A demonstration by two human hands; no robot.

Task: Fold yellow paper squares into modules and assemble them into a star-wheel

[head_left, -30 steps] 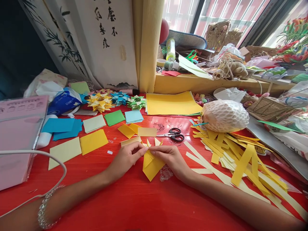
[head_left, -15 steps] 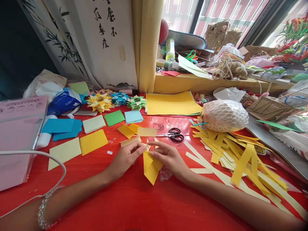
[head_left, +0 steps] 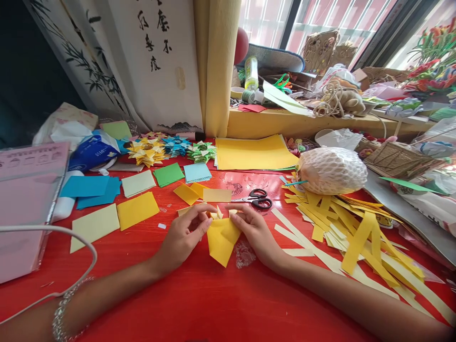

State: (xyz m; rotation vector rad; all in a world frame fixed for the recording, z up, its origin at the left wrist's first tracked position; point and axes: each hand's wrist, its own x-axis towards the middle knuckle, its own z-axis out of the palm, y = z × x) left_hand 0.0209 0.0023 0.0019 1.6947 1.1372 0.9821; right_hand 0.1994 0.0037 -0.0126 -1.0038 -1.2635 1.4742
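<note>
A folded piece of yellow paper (head_left: 223, 241) hangs between my hands over the red table, its pointed end toward me. My left hand (head_left: 185, 232) pinches its upper left edge between thumb and index finger. At the upper right edge, my right hand (head_left: 255, 232) grips it with thumb and fingers. Small pale-yellow folded points (head_left: 217, 213) show just behind the paper, partly hidden by it and my fingers. Black-handled scissors (head_left: 259, 198) lie beyond my right hand. A pale yellow slip (head_left: 217, 195) is on the table past my fingertips.
Blue (head_left: 85, 186), green (head_left: 168, 175) and yellow paper rectangles (head_left: 138, 211) lie at the left, with folded paper stars (head_left: 147, 151) behind them. Yellow paper strips (head_left: 359, 247) spread across the right, near a net-wrapped bundle (head_left: 331, 171). A white cable (head_left: 93, 251) loops over my left forearm's side.
My fingers have moved apart to the two upper edges of the yellow paper. The paper has lifted slightly and its broad face now lies more toward me.
</note>
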